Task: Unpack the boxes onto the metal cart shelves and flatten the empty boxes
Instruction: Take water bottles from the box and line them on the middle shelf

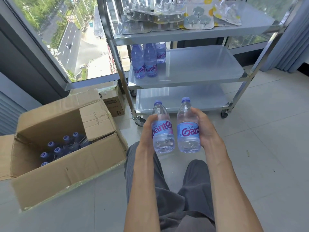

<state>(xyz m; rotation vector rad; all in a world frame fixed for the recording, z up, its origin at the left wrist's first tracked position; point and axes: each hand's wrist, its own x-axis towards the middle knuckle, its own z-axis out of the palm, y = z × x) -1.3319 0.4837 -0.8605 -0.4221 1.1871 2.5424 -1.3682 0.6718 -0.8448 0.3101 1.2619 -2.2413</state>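
With a water bottle gripped in our left hand [148, 129] and another in our right hand [203, 129], we should stand both upright beside the bottles [147, 61] on the middle shelf [200, 67], upper centre.

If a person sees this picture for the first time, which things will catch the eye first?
First, the two clear plastic water bottles with purple caps at the centre, one in the left hand and one in the right hand. Next, the three-shelf shiny metal cart beyond them, and the open brown cardboard box on the floor at left, with more bottles inside.
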